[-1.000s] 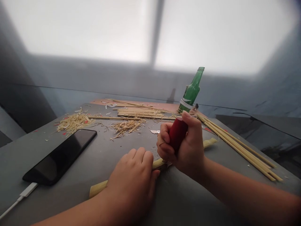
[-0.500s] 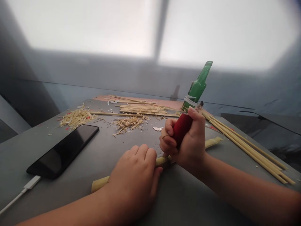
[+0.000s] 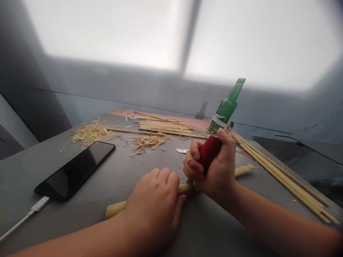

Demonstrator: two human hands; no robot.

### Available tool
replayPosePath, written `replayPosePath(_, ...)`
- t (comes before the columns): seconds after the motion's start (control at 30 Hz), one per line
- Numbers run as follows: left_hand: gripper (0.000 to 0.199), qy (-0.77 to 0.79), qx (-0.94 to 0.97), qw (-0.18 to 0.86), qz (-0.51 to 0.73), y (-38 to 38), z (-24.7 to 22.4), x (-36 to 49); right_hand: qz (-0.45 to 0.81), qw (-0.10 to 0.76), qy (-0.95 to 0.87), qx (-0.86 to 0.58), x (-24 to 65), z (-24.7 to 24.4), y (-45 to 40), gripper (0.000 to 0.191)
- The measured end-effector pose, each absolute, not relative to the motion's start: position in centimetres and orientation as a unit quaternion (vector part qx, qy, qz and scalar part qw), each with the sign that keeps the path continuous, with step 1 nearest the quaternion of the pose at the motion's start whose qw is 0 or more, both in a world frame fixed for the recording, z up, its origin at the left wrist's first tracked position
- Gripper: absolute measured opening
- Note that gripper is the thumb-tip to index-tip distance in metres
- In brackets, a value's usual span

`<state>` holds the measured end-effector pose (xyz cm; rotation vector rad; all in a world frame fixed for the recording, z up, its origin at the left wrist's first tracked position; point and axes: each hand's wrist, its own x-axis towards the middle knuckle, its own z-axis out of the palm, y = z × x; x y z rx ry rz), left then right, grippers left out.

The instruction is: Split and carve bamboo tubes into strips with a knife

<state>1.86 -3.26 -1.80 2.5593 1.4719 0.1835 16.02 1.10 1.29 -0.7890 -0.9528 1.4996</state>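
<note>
On the table point(image 3: 134, 163), the stalk point(image 3: 115, 209) slants across the near middle, its right end farther back. The phone point(image 3: 76, 171) lies left of it, the cable point(image 3: 40, 204) plugged into its near end. Just behind the phone sits the big pile point(image 3: 91, 135); right of that, the small pile point(image 3: 150, 142), with the back sticks point(image 3: 163, 126) behind it. The bottle point(image 3: 226, 112) stands at the far right; from near it, the side sticks point(image 3: 281, 175) run forward along the right edge.
</note>
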Motion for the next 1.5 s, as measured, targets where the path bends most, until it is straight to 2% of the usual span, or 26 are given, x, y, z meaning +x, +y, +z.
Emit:
replayPosePath(0.57, 0.022, 0.492, 0.864, 0.076, 0.077, -3.4, -1.6, 1.8, 0.642, 0.571, -0.402, -0.316, 16.0, 1.2, 0.9, 0.061)
replayPosePath(0.93, 0.021, 0.5, 0.859, 0.092, 0.058, -3.4, -1.4, 1.9, 0.623, 0.575, -0.43, -0.311, 16.5, 3.8, 0.4, 0.06)
replayPosePath(1.23, 0.023, 0.496, 0.86, 0.086, 0.081, -3.4, -1.7, 1.9, 0.654, 0.535, -0.423, -0.328, 15.9, 1.9, 0.5, 0.065)
replayPosePath(1.5, 0.023, 0.493, 0.863, 0.085, 0.072, -3.3, -1.6, 1.8, 0.65, 0.535, -0.42, -0.338, 16.0, 2.6, 0.3, 0.063)
